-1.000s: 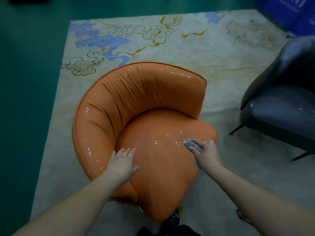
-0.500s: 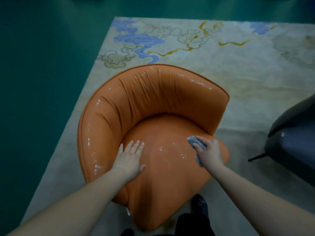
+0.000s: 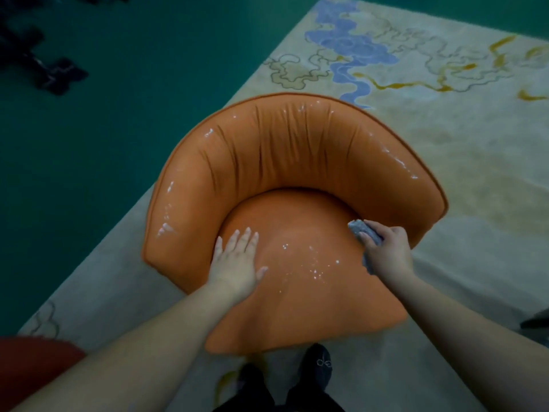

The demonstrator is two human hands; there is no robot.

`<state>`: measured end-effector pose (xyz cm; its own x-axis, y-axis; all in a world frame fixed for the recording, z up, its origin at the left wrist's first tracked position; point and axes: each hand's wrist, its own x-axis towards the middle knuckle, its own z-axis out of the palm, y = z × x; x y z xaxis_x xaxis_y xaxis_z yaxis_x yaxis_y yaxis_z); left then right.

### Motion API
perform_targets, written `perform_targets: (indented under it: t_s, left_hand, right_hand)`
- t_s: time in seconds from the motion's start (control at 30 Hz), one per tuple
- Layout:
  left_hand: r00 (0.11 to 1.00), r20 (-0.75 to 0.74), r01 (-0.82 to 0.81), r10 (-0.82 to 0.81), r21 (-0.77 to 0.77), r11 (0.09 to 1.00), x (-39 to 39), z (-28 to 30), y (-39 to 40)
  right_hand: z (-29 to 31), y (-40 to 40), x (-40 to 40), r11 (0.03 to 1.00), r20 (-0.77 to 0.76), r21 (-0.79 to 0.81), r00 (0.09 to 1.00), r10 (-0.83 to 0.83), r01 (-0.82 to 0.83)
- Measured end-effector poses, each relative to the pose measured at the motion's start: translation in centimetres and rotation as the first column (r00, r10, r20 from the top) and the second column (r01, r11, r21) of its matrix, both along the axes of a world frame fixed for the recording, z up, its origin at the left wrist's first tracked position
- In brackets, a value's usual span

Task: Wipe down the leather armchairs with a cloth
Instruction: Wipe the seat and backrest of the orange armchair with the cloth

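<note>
On the pale rug [image 3: 445, 173], the orange armchair [image 3: 291, 150] glistens. Left hand [image 3: 237, 263] lies flat, fingers straight, on the seat's left side. Right hand [image 3: 386, 251] grips the grey cloth [image 3: 361, 230], seemingly pressed where seat meets backrest. Dark shoes [image 3: 319, 367] peek below.

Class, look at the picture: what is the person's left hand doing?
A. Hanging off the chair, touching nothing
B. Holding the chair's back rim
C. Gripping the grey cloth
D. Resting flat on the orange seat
D: the left hand lies with straight fingers on the seat, while the right hand holds the cloth.
</note>
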<state>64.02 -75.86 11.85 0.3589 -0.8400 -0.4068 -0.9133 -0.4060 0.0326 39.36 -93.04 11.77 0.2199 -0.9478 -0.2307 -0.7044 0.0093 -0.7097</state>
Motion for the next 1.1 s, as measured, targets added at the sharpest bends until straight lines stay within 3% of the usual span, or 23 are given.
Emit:
perform_targets:
  t_s: [0.2,0.33,0.7,0.8,0.9,1.0,1.1]
  left_hand:
    - [0.996,0.003,-0.085,0.085,-0.022,0.996,1.0,-3.4,3.6]
    - [0.992,-0.029,-0.127,0.126,-0.037,0.991,1.0,-6.7,5.2]
    - [0.995,-0.038,-0.092,0.091,-0.002,0.996,1.3,-19.9,6.7]
    - [0.994,-0.083,-0.07,0.07,0.009,0.998,0.7,-24.2,6.0]
    - [0.991,-0.133,-0.031,0.034,0.028,0.999,0.2,-27.8,5.0]
    - [0.988,-0.156,-0.007,0.01,0.018,1.0,0.3,-30.3,4.1]
    - [0.987,-0.162,-0.018,0.018,-0.001,1.0,1.1,-32.0,3.1]
  right_hand:
    - [-2.9,2.6,1.0,0.994,-0.001,-0.007,0.994,0.111,-0.111]
    - [-6.0,4.0,0.7,0.996,0.025,0.004,0.996,0.084,-0.084]
    - [-21.0,6.1,1.2,0.98,-0.049,0.052,0.979,0.197,-0.194]
    - [-24.9,6.2,1.9,0.989,-0.014,0.025,0.989,0.149,-0.148]
    - [-28.5,6.8,2.9,0.993,0.12,0.046,0.987,0.103,-0.109]
    - [-31.6,7.7,4.8,0.979,0.198,0.04,0.962,0.189,-0.201]
    - [-33.7,8.1,7.5,0.92,0.045,-0.144,0.927,0.373,-0.364]
